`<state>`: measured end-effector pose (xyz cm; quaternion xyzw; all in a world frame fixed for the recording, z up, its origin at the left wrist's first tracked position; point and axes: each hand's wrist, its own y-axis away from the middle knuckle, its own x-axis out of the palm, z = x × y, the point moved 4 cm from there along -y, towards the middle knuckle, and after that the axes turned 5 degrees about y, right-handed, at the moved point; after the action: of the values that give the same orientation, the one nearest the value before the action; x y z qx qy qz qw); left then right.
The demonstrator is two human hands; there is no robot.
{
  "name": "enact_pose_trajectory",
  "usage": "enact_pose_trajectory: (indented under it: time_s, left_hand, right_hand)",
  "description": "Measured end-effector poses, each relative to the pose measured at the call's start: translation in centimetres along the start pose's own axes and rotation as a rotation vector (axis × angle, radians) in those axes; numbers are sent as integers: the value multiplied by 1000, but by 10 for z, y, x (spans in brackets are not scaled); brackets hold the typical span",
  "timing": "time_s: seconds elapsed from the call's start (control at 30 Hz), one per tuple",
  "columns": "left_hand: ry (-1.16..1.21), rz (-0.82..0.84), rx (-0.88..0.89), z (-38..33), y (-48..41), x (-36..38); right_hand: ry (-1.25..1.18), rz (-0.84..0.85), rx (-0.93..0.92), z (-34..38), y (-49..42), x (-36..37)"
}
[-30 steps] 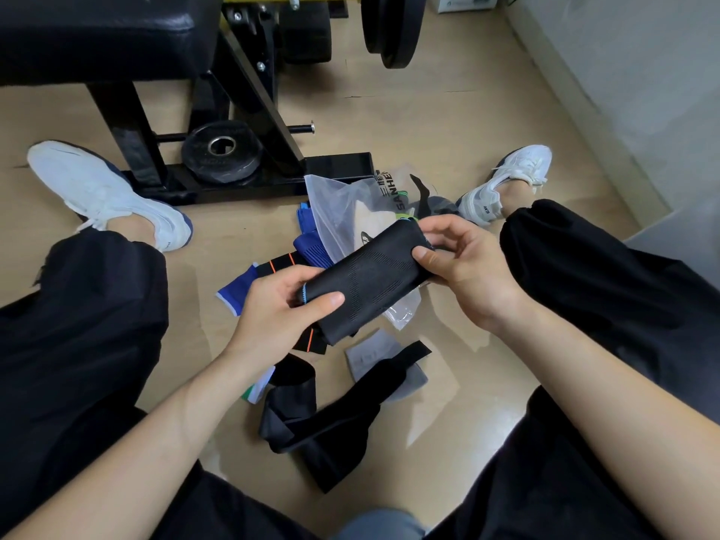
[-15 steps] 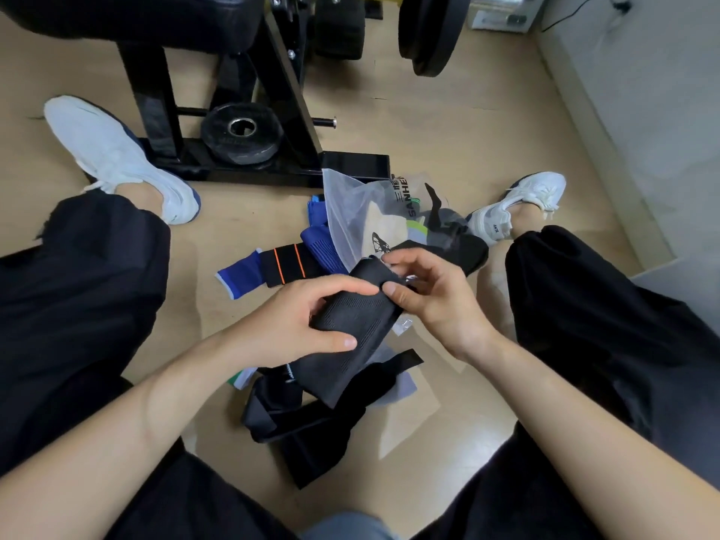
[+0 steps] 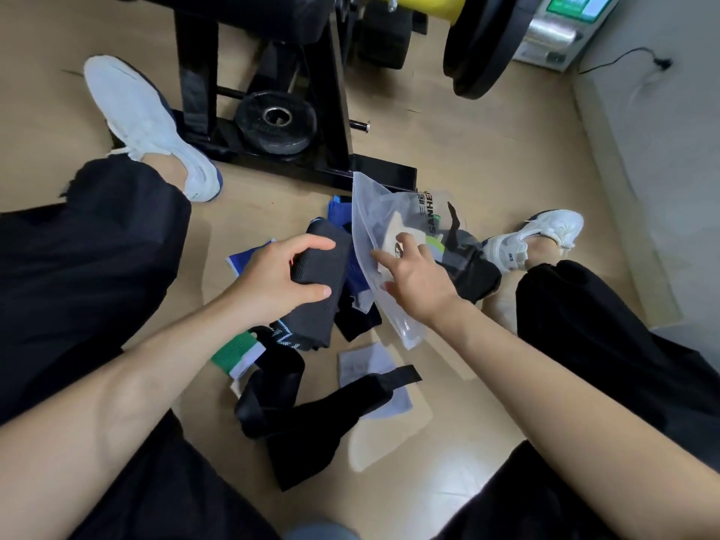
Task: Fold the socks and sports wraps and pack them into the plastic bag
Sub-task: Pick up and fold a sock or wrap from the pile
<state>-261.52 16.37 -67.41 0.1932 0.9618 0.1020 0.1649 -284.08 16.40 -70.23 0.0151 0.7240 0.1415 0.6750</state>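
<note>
Head view looks down at a person sitting on the floor [image 3: 448, 150] with the pile between their legs. The left hand [image 3: 272, 274] grips a dark grey folded piece [image 3: 323, 267], its fingers [image 3: 311, 243] curled over the top and the thumb under the near edge. It may be a sock or a knit wrap; the weave is too blurred to say. The piece sits just left of the plastic bag [image 3: 370, 212], close to its edge but not inside it.

The right hand [image 3: 419, 284] lies on the side of the bag, its fingers [image 3: 380, 256] spread and nearly straight, pressing on the film and holding nothing. The bag slumps on the floor with something pale already inside it.

By my reading the task is about at its midpoint or a little earlier. One piece is folded and ready to go in, and at least one thing is packed. Much is left unfolded on the floor: a long black strap wrap [image 3: 304, 422] near the knees, a green-and-white sock [image 3: 237, 350] beside it, a pale grey sock [image 3: 362, 366] partly under the strap, blue pieces [image 3: 339, 210] behind the left hand, and a dark garment [image 3: 473, 267] to the right of the bag. The likely next step is opening the bag's mouth and sliding the folded piece in.
</note>
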Motion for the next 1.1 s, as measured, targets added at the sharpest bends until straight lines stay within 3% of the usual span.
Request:
enact_pose_trajectory:
  time_s: [0.13,0.3,0.43,0.83,0.93,1.1]
  left_hand:
    - [57,-31,14,5,-3,-1]
    - [141,-26,56,4,-7,8]
    - [167,47,75,-8,-16,23]
    - [34,279,109,-33,-120,95]
    - [118,248,69,-26,-144,114]
    - [159,41,54,3,-156,139]
  right_hand:
    - [-112,11,-6,-16,-14,5]
    - [-283,-178,10,-45,-8,-12]
    - [-448,-279,50,-66,5,-31]
    - [-627,-321,107,-83,37,-37]
    - [-672,-332,165,-88,43,-37]
    - [-728,-338,240,-91,49,-33]
